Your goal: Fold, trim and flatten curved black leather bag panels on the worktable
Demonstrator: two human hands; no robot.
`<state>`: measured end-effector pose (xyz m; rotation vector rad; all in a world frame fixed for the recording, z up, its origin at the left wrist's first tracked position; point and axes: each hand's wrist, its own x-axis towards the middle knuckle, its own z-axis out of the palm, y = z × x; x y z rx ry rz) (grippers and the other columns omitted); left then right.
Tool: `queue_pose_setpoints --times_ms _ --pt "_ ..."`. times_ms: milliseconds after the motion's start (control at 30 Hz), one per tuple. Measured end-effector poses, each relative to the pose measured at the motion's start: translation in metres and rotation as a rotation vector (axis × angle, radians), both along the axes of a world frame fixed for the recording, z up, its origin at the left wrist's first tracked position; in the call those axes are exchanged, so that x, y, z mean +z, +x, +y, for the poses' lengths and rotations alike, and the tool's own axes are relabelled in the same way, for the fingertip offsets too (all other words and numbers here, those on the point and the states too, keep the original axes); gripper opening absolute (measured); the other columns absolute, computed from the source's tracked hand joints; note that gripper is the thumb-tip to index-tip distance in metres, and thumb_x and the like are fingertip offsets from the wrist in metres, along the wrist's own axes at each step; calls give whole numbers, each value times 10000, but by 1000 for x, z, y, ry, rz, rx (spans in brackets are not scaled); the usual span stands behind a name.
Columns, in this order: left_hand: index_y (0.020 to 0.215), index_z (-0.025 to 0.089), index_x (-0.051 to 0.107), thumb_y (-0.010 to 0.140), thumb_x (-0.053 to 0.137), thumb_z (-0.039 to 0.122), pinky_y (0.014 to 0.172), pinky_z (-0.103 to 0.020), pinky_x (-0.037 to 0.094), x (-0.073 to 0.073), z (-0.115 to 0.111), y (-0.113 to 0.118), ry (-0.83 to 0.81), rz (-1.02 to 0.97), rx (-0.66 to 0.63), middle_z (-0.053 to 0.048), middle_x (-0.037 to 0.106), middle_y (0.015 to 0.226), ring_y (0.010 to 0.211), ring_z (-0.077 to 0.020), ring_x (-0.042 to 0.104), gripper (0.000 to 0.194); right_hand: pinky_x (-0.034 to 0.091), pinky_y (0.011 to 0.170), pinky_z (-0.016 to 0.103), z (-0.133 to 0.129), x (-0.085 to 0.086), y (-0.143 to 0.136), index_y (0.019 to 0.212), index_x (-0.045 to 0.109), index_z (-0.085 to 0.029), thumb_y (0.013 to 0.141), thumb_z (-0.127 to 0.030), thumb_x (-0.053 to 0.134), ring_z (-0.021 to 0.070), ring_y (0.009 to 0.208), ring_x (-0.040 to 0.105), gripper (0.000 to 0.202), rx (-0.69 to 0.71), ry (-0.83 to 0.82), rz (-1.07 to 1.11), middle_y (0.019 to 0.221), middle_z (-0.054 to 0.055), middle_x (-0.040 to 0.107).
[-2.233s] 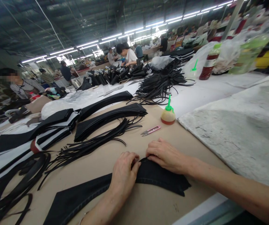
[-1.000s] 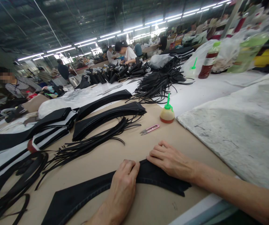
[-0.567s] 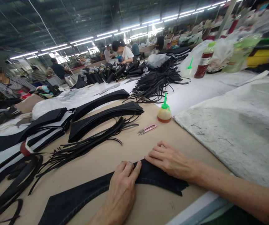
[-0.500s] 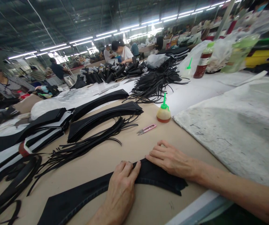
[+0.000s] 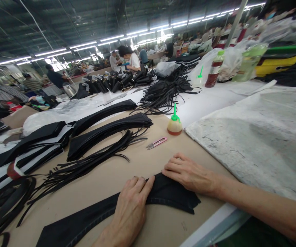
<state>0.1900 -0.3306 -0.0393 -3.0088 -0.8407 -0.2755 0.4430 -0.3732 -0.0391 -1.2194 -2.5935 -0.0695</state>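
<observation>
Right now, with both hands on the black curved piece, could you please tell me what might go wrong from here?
The green-spouted squeeze bottle stands just beyond the right hand; a careless reach might tip it, and its reddish liquid could stain the black curved piece. The pink-handled thread snips lie uncovered nearby, so brushing against them might nick skin.

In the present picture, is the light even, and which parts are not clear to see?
Head view: uneven, with ceiling lamps glaring white under a dim roof; the left hand, right hand and snips look fairly sharp; the black piece shows little surface detail; distant workers look soft.
</observation>
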Motion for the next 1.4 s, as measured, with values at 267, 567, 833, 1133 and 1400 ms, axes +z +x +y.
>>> queue_pose_setpoints --times_ms 267,567,833,1133,1400 --pt "1336 217 517 839 390 9 803 -383 486 -2 -2 6 47 48 29 -100 608 1035 916 -230 540 553 327 966 407 -15 2 2 1297 529 -249 858 -8 376 205 1125 465 524 -140 -209 157 1230 67 570" --pt "1266 117 542 832 389 -11 877 -350 452 0 1 14 33 41 -90 -89 641 1086 969 -215 549 478 352 953 378 -17 4 15 1303 526 -224 849 7 307 192 1113 471 554 -294 -190 352 1190 87 571" --pt "1386 173 417 813 373 -25 855 -349 432 1 0 20 43 77 -53 -63 626 1057 936 -204 533 608 268 999 450 -25 8 -2 1255 539 -243 792 -9 431 221 1104 462 531 -271 -158 143 1184 65 581" --pt "1403 212 400 837 376 -3 822 -345 426 7 -3 31 34 82 -33 -49 613 1037 905 -202 518 606 198 1055 491 -29 1 1 1318 478 -227 817 -22 432 220 1134 460 544 -284 -104 88 1205 58 592" --pt "1375 231 449 853 381 22 815 -355 442 10 -2 39 70 136 -26 -65 607 1050 909 -208 531 567 285 977 472 -32 5 8 1261 550 -224 889 -66 385 222 1059 503 436 -358 -46 185 1124 67 626"
